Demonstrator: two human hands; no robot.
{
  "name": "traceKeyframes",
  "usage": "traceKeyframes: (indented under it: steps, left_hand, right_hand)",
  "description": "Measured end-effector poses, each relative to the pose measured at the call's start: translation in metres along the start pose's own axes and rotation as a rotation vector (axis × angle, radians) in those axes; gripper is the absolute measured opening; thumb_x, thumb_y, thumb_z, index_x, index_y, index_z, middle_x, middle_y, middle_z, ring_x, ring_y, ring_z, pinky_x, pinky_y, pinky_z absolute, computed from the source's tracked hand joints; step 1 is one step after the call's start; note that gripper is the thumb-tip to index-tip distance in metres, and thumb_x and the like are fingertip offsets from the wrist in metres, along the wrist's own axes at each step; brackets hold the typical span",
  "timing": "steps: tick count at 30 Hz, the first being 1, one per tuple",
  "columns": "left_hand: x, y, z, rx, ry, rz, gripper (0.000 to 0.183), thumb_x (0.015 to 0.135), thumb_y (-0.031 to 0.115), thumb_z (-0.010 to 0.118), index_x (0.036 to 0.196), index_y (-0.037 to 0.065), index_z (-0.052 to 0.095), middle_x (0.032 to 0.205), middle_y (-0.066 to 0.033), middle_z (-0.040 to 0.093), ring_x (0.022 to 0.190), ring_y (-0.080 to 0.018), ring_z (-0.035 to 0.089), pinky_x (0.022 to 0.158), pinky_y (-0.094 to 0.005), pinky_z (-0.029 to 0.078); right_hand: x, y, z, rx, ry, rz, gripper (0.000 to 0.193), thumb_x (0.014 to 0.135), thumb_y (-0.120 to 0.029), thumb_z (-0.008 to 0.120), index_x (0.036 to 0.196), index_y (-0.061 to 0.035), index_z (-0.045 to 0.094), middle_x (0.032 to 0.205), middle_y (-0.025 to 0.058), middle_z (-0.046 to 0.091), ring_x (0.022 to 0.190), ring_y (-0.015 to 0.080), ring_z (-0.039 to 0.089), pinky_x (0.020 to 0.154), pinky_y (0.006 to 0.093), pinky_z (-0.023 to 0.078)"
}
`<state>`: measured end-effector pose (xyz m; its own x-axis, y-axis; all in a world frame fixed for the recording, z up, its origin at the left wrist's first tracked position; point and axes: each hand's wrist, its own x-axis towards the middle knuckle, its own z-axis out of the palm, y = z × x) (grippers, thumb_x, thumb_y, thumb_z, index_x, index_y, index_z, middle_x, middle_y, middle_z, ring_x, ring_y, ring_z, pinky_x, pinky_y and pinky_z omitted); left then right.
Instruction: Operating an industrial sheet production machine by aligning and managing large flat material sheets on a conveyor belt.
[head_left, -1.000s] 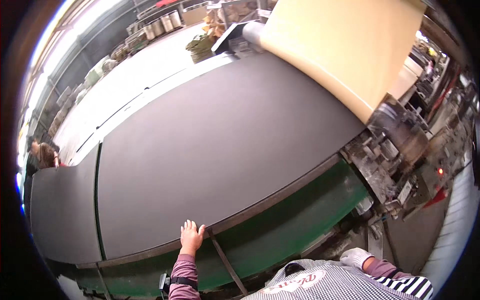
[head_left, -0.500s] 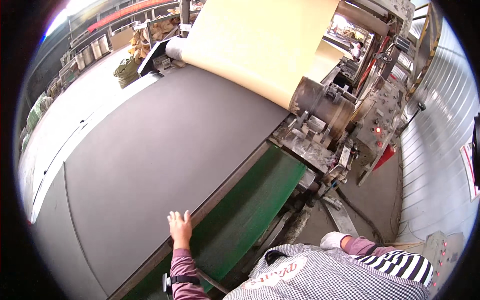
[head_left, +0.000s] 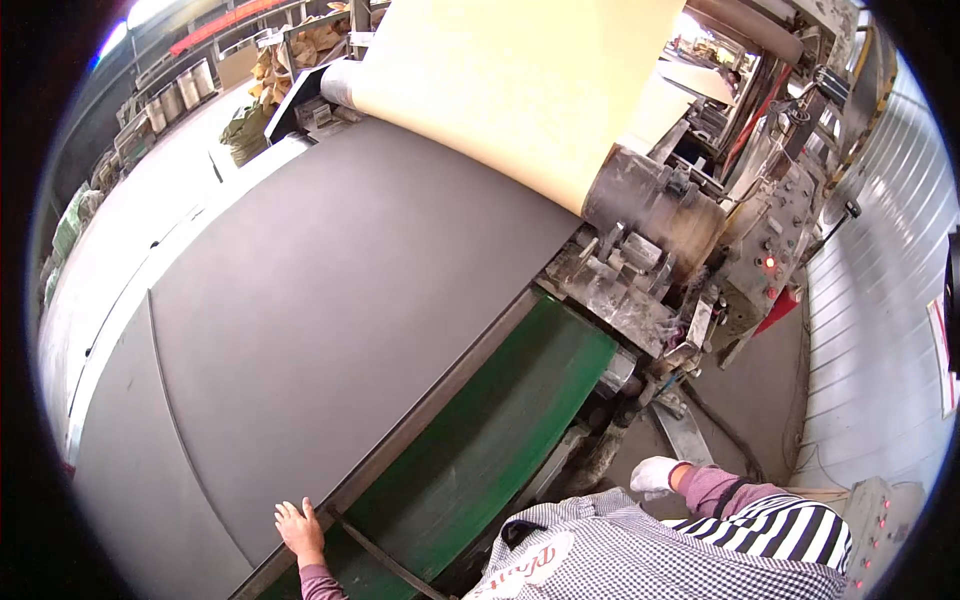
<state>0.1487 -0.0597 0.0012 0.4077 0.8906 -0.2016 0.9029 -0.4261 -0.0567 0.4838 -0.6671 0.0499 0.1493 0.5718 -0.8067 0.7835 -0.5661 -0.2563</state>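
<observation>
Along the near edge of a broad dark grey sheet (head_left: 350,290), the left hand (head_left: 303,533) is bare and palm down, its fingers straightened and apart, the tips pointing inward over the surface. Whether the palm bears on the edge or only the fingers touch cannot be told. Well to its right, the white-gloved right hand (head_left: 655,477) is held just beyond the checked apron (head_left: 640,550), well apart from the sheet; its fingers are bunched, and I cannot tell whether they close around anything.

A narrow dark rail (head_left: 432,401) follows the sheet's near edge. Below it runs a green belt (head_left: 490,395), with a thin bar (head_left: 385,554) crossing it near the left hand. At the right corner the edge ends against metal blocks (head_left: 615,285), leaving little room. Beyond the far edge a pale floor (head_left: 120,270) stretches out, and to the right a strip of grey floor (head_left: 770,380) lies before a corrugated wall (head_left: 880,270).

The sheet looks smooth, matte and evenly coloured, with a faint sheen. It lies flat, its upper end meeting a tan web (head_left: 510,90) on a roller. At left, a thin curved line parts it from a second grey sheet (head_left: 150,460).
</observation>
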Motion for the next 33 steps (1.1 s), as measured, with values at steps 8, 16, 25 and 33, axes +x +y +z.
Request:
traceKeyframes:
  steps: [8,16,25,33]
  left_hand:
    - [-0.013,0.138,-0.016,-0.173,0.309,0.2,0.057,0.089,0.05,0.055,0.102,-0.005,0.062,0.113,-0.0253,0.06,0.106,-0.0397,0.056,0.093,-0.0476,0.041]
    - [-0.033,0.142,-0.027,-0.448,0.394,0.338,0.046,0.09,0.041,0.058,0.11,0.0,0.066,0.121,-0.0183,0.062,0.12,-0.0344,0.053,0.106,-0.0508,0.034]
    - [-0.02,-0.118,0.0,-0.206,0.444,-0.23,0.025,0.092,0.026,0.054,0.083,0.008,0.069,0.089,-0.0119,0.067,0.088,-0.0325,0.061,0.079,-0.0453,0.047]
    - [-0.008,-0.208,0.012,-0.362,0.4,-0.317,0.029,0.083,0.028,0.07,0.082,0.0,0.064,0.085,-0.0134,0.062,0.08,-0.0297,0.06,0.074,-0.0403,0.048]
  right_hand:
    - [0.024,-0.048,-0.093,0.282,0.306,0.091,0.031,0.086,-0.03,0.054,0.097,-0.0059,0.069,0.092,0.0143,0.07,0.09,0.0298,0.066,0.078,0.0394,0.052]
    - [0.151,-0.193,-0.229,0.038,0.955,-0.58,0.03,0.081,-0.014,0.064,0.11,-0.0098,0.065,0.109,0.0118,0.065,0.106,0.0267,0.061,0.092,0.0379,0.05]
    - [0.284,-0.341,-0.275,0.252,0.791,-0.382,0.032,0.087,-0.024,0.055,0.112,-0.0046,0.056,0.105,0.0199,0.06,0.099,0.0394,0.058,0.087,0.0458,0.048]
    - [0.287,-0.274,-0.305,-0.114,0.849,-0.07,0.018,0.089,-0.016,0.047,0.097,-0.0118,0.063,0.099,0.01,0.062,0.093,0.0278,0.064,0.065,0.0473,0.054]
